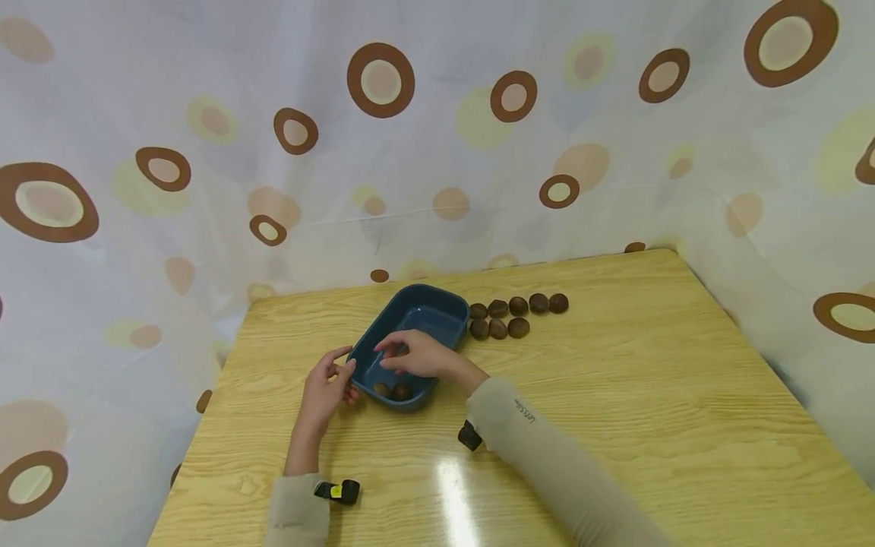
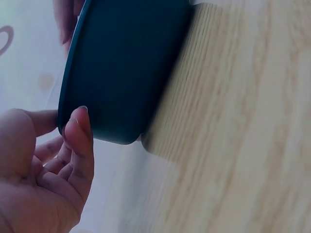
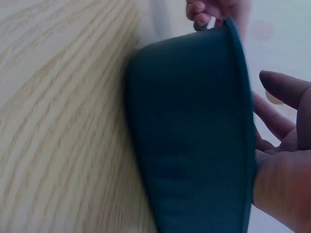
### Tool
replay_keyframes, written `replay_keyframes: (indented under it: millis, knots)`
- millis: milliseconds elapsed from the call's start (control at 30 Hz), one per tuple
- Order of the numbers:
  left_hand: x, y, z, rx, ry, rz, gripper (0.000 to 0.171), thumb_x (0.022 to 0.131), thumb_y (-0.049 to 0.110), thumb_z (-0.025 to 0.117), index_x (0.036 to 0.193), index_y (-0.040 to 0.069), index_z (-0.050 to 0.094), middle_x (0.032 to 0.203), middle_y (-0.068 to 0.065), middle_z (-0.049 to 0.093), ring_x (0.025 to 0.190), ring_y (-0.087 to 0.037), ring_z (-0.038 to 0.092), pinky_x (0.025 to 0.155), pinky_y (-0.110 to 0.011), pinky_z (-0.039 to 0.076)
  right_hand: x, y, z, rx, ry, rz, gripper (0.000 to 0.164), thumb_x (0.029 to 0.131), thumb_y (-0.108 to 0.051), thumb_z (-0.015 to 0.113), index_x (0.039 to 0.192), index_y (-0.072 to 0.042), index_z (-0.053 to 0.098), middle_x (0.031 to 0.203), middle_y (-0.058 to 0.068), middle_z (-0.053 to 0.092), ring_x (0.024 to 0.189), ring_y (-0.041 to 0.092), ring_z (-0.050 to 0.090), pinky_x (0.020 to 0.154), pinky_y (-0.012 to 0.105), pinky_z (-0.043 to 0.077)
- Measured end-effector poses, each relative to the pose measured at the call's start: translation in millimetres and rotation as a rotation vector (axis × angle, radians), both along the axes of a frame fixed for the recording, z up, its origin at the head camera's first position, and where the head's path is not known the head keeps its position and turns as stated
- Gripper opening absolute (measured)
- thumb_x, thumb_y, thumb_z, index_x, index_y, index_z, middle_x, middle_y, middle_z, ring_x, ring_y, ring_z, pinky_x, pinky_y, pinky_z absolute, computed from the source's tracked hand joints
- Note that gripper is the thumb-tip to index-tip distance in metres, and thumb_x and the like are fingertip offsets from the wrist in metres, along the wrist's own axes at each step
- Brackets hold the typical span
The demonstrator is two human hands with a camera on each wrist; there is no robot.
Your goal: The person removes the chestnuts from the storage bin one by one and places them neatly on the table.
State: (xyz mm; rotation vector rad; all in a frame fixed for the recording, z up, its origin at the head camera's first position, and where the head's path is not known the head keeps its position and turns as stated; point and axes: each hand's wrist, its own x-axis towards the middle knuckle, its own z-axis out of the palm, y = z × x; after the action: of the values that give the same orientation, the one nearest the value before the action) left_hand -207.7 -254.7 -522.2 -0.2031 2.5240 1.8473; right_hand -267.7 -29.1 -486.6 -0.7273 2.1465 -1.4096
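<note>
A dark blue oblong dish [image 1: 437, 317] stands at an angle on the table. My left hand [image 1: 323, 393] pinches its rim at the near left corner, thumb and fingers on either side in the left wrist view. Over the dish's inside reaches my right hand [image 1: 418, 355], thumb and fingers apart in the right wrist view and nothing seen between them. Chestnuts [image 1: 402, 391] lie at the dish's near end, below the right hand. Right of the dish, more chestnuts form a longer back row [image 1: 518, 306] and a shorter front row [image 1: 519, 327].
The wooden table [image 1: 656, 380] reaches back to a patterned curtain [image 1: 437, 152] that hangs behind it and along both sides. A small black camera is strapped at each wrist, over the light sleeves [image 1: 540, 441]. The chestnut rows begin right by the dish's right side.
</note>
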Motion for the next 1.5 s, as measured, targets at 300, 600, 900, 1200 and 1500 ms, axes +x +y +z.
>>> replay_keyframes:
  millis: [300,600,900,1200,1500]
  knots:
    - [0.5,-4,-3.0,0.056,-0.006,-0.014,0.04,0.106,0.014,0.06,0.146,0.013,0.056,0.08,-0.004,0.063,0.061,-0.016,0.067,0.059,-0.027,0.058,-5.8,-18,-8.5,0.062,-0.048,0.107,0.034,0.104,-0.019,0.065,0.136,-0.009,0.067,0.122,0.008,0.068,0.099,0.018,0.067,0.088,0.036,0.058]
    - [-0.7,-4,-4.5,0.116,-0.01,-0.011,0.041,0.107,0.011,0.058,0.148,0.008,0.053,0.08,-0.001,0.063,0.061,-0.012,0.065,0.059,-0.024,0.057,-10.4,-24,-15.8,0.114,-0.112,0.204,0.031,0.102,-0.016,0.066,0.132,-0.006,0.068,0.122,0.008,0.069,0.1,0.015,0.068,0.087,0.033,0.059]
    - [-1.4,-4,-4.1,0.17,-0.01,-0.019,0.041,0.106,0.01,0.059,0.147,0.008,0.054,0.077,0.0,0.063,0.06,-0.012,0.064,0.059,-0.024,0.057,-13.8,-26,-18.9,0.16,-0.114,0.26,0.028,0.095,-0.002,0.071,0.123,-0.001,0.073,0.121,0.011,0.073,0.102,0.014,0.068,0.084,0.029,0.06]
    - [-1.2,-5,-3.0,0.17,-0.019,-0.008,0.041,0.106,0.01,0.059,0.146,0.007,0.055,0.078,0.0,0.063,0.06,-0.011,0.064,0.059,-0.024,0.057,-14.3,-28,-19.2,0.14,-0.114,0.246,0.026,0.097,-0.003,0.068,0.122,0.002,0.073,0.109,0.012,0.075,0.088,0.011,0.067,0.079,0.027,0.059]
    - [-1.1,-4,-3.8,0.16,-0.026,0.005,0.039,0.107,0.012,0.058,0.146,0.01,0.056,0.078,-0.001,0.063,0.06,-0.013,0.065,0.059,-0.025,0.057,-11.7,-26,-15.8,0.107,-0.108,0.188,0.025,0.099,-0.006,0.067,0.123,-0.001,0.073,0.11,0.01,0.075,0.086,0.011,0.067,0.079,0.027,0.058]
